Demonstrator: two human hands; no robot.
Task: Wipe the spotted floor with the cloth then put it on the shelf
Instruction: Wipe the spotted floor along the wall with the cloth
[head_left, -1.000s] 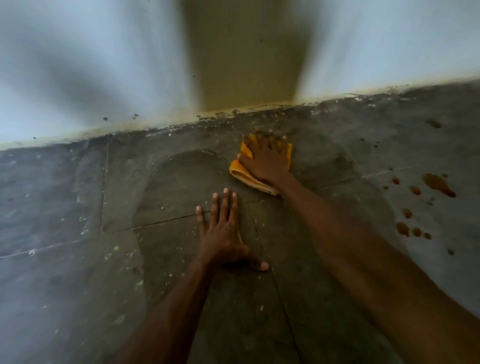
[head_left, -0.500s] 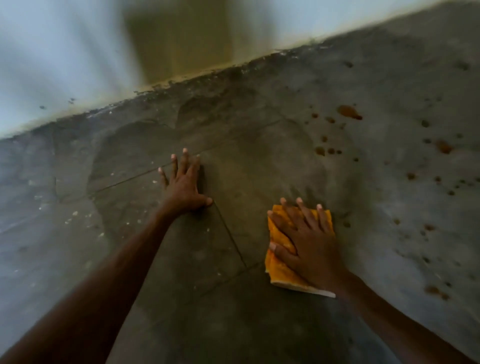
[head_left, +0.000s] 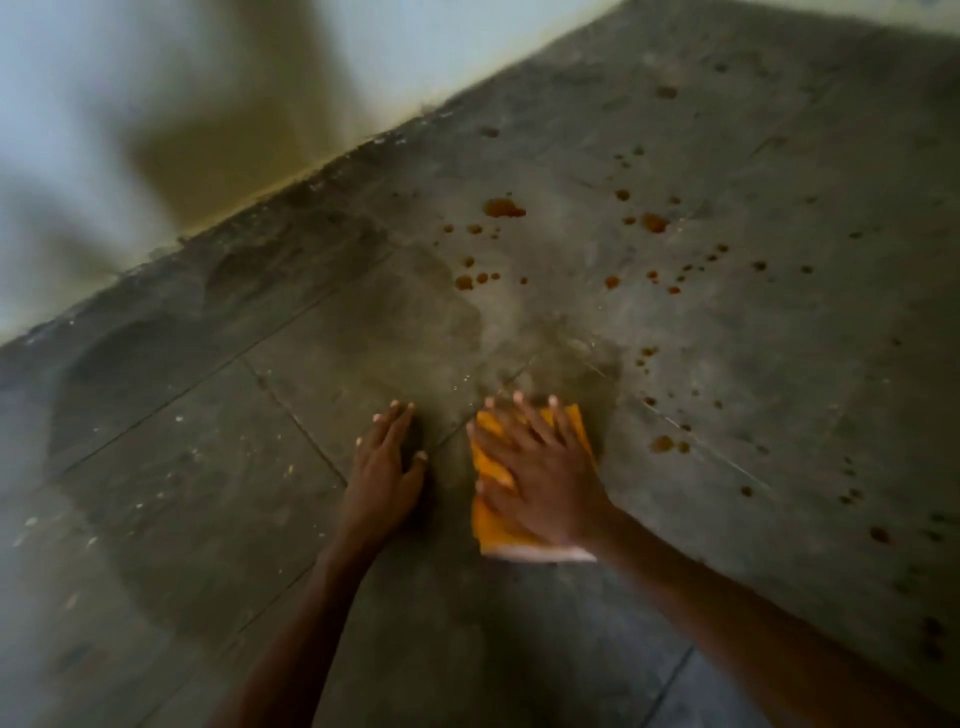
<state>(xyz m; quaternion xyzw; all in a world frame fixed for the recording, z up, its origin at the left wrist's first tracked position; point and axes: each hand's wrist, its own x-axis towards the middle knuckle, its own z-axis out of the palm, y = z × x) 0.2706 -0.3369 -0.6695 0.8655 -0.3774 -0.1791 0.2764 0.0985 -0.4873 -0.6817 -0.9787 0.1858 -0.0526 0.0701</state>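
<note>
The right hand lies flat with spread fingers on the orange cloth, pressing it to the floor. Just beside it, the left hand rests flat on the floor, fingers together. Beyond the fingertips are many brown spots.

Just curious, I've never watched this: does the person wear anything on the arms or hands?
No. No sleeves come into view, the left hand and right hand have no gloves, and no watch or ring shows, though the picture is blurred.
</note>
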